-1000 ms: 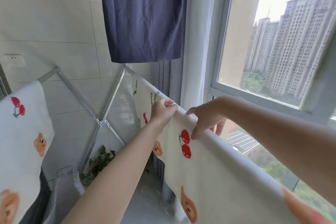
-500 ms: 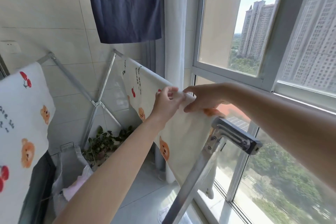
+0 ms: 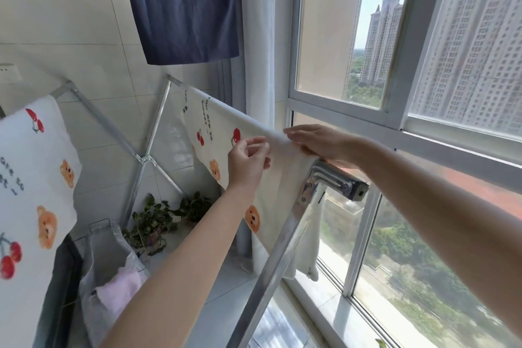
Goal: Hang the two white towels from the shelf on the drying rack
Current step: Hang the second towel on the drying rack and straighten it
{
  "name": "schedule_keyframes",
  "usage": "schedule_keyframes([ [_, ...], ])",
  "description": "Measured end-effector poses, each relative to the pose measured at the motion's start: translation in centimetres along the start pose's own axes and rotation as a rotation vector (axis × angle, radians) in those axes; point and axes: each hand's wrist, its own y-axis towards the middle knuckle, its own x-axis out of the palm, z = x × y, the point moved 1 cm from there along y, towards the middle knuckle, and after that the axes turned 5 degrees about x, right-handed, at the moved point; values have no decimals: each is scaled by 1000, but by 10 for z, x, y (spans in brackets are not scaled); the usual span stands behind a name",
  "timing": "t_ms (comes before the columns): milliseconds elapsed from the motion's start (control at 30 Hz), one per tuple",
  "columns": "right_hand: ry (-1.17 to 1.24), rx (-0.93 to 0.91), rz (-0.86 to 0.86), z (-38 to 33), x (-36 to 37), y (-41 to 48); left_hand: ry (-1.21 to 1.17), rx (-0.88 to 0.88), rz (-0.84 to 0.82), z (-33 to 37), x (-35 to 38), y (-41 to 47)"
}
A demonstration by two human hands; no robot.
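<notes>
A white towel point(image 3: 223, 150) printed with cherries and bears hung over the window-side rail of the metal drying rack point(image 3: 324, 181), running from the frame's centre toward 11 o'clock. The left hand point(image 3: 247, 164) pinched the towel's top fold between thumb and fingertips, while the right hand point(image 3: 319, 141) lay flat and spread on the same fold just to its 3 o'clock side, palm down, gripping nothing. Directly below the right hand sat the rack's shiny corner bracket, with one leg slanting down toward 7 o'clock.

A second white towel point(image 3: 31, 178) with the same print hung on the rack's other rail at 9 o'clock. Between the two, crossed metal struts stood against a pale tiled wall point(image 3: 56, 22), which carried a wall switch point(image 3: 8, 73) at 10 o'clock. A dark blue garment point(image 3: 183, 3) hung from above at 12 o'clock, beside a white curtain point(image 3: 257, 37). A sliding window point(image 3: 395, 127) filled the 1 to 5 o'clock side, with tower blocks and trees outside. Low at 7 o'clock stood a mesh laundry basket point(image 3: 104, 257) holding something pink, with leafy potted plants point(image 3: 158, 220) on the tiled floor behind it.
</notes>
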Motion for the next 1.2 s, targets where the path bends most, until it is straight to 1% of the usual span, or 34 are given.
schedule_keyframes([
  [67, 319, -18, 73, 37, 2, -16, 81, -69, -173, -17, -13, -16],
  [100, 401, -44, 78, 61, 7, -23, 116, -125, -296, -28, -20, -26],
  [133, 463, -82, -4, 85, 17, -31, 148, -191, -417, -40, -26, -36],
  [167, 546, -23, -146, 108, 31, -38, 186, -255, -525, -53, -31, -46],
  [200, 610, 94, -296, 127, 48, -45, 225, -311, -605, -65, -34, -54],
  [233, 560, 178, -377, 144, 65, -49, 275, -355, -662, -75, -36, -62],
  [267, 448, 222, -397, 157, 80, -50, 342, -381, -710, -83, -36, -66],
  [300, 323, 249, -364, 167, 95, -49, 414, -399, -753, -88, -35, -71],
  [333, 233, 260, -277, 174, 107, -49, 467, -410, -788, -92, -32, -75],
  [400, 182, 265, -74, 174, 126, -44, 488, -431, -809, -98, -23, -78],
  [467, 204, 240, 9, 167, 139, -40, 505, -389, -775, -106, -14, -77],
  [567, 119, 183, 39, 159, 148, -36, 523, -266, -685, -116, -10, -73],
  [633, 63, 184, 64, 160, 150, -37, 491, -250, -626, -120, -18, -72],
  [700, -16, 227, 73, 168, 154, -39, 484, -259, -626, -125, -27, -75],
  [767, -76, 281, 74, 178, 160, -41, 527, -286, -670, -130, -33, -77],
  [833, -74, 309, 77, 185, 165, -42, 550, -331, -711, -133, -35, -80],
  [967, -16, 280, 86, 187, 173, -40, 521, -429, -775, -133, -33, -85],
  [1067, 38, 257, 102, 184, 173, -38, 510, -459, -820, -133, -29, -89],
  [1200, 4, 220, 70, 191, 176, -38, 349, -549, -792, -133, -27, -96],
])
